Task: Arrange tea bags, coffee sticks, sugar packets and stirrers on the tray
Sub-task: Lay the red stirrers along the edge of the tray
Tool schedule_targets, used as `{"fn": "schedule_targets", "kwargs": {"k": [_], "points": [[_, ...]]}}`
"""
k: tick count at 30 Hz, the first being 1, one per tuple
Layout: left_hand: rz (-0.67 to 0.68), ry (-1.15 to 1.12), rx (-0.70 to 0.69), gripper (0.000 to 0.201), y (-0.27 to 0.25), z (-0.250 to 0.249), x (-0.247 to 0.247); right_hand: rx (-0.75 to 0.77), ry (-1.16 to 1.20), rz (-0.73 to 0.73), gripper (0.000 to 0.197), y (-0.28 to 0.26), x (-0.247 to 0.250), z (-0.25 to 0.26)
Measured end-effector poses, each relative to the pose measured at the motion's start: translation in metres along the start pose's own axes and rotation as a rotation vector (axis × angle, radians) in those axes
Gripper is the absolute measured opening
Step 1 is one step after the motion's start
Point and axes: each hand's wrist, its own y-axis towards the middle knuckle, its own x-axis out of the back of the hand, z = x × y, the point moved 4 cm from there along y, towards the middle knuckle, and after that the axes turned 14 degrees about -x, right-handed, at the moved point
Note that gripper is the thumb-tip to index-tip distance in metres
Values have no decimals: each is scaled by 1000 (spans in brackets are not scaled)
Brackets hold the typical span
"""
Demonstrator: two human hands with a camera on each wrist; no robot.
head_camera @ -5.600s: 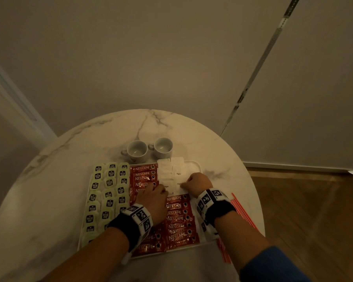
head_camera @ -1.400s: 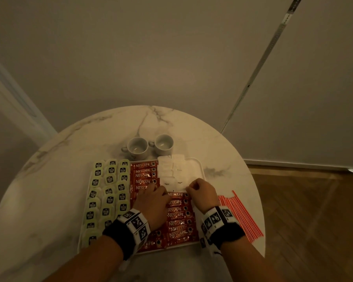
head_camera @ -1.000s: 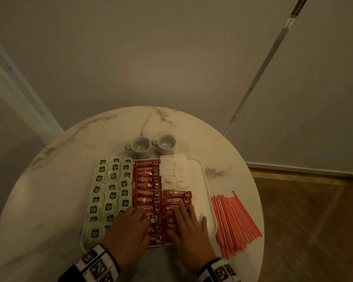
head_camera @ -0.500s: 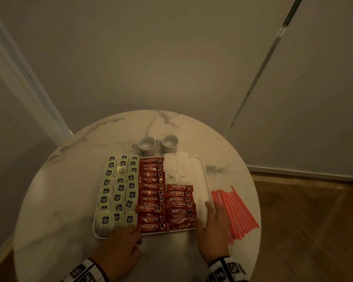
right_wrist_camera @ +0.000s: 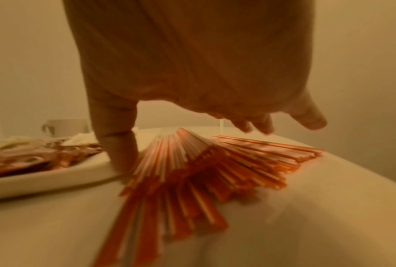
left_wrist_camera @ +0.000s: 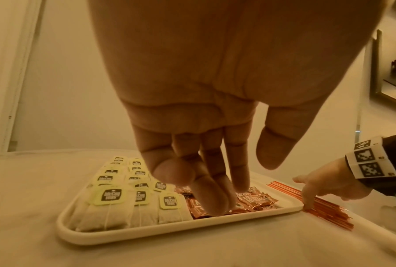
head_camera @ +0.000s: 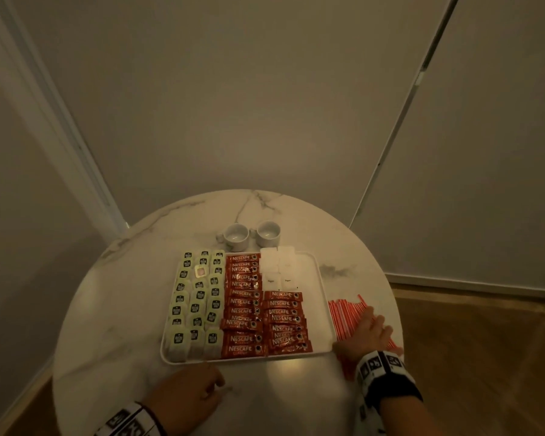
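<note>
Both my hands have come off the tray (head_camera: pixel 324 305) since a moment ago, when they were flat on the coffee sticks (head_camera: pixel 244 302) squaring up the rows. My right hand (head_camera: pixel 367 333) has swung out to the stirrers (head_camera: pixel 343 313), which lie in a loose red fan on the table (head_camera: pixel 114 309) just beside the tray's right edge. Its fingers are spread and laid over the pile, the thumb down at the tray's corner; they are not yet curled round anything. My left hand (head_camera: pixel 186 390) has drawn back to the bare table in front of the tray, fingers loosely bent and holding nothing.

I read that as three of the four groups being settled. The tea bags (head_camera: pixel 199 297) fill the left side, the coffee sticks run down the middle in two columns, and the sugar packets (head_camera: pixel 277 267) sit at the far middle. A bare strip remains along the tray's right side, and I judge that is where the stirrers are meant to go. They look thin and slippery, so gathering them in one bunch may scatter a few.

The table is round, white marble with grey veins. Two small white cups (head_camera: pixel 250 236) stand just beyond the tray. Plain pale walls close in behind, and a wooden floor shows at the right.
</note>
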Motion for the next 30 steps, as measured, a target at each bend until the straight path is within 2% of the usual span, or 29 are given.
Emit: {"fn": "schedule_targets", "kwargs": {"k": [2, 5, 7, 11, 15, 20, 25, 28, 30], "points": [[8, -7, 22, 12, -6, 0, 2, 9, -35, -17, 134, 1, 2, 3], [29, -4, 46, 17, -10, -1, 4, -2, -19, -34, 125, 4, 3, 7], [46, -4, 55, 22, -11, -1, 5, -32, -9, -51, 113, 8, 2, 9], [73, 2, 81, 29, -12, 6, 5, -35, 9, -69, 77, 10, 2, 14], [74, -28, 82, 18, -14, 13, 10, -35, 59, -88, 54, 9, -4, 18], [58, -58, 59, 13, -16, 21, 13, -111, 151, -89, 46, 10, -1, 15], [12, -86, 11, 13, -12, 22, 18, -127, 302, -119, 29, 9, 11, 16], [-18, -98, -28, 12, -5, 16, 19, -92, 446, -130, 27, 2, 23, 14], [-42, -117, -54, 16, 3, 9, 21, -16, 583, -102, 27, -13, 32, 17]]}}
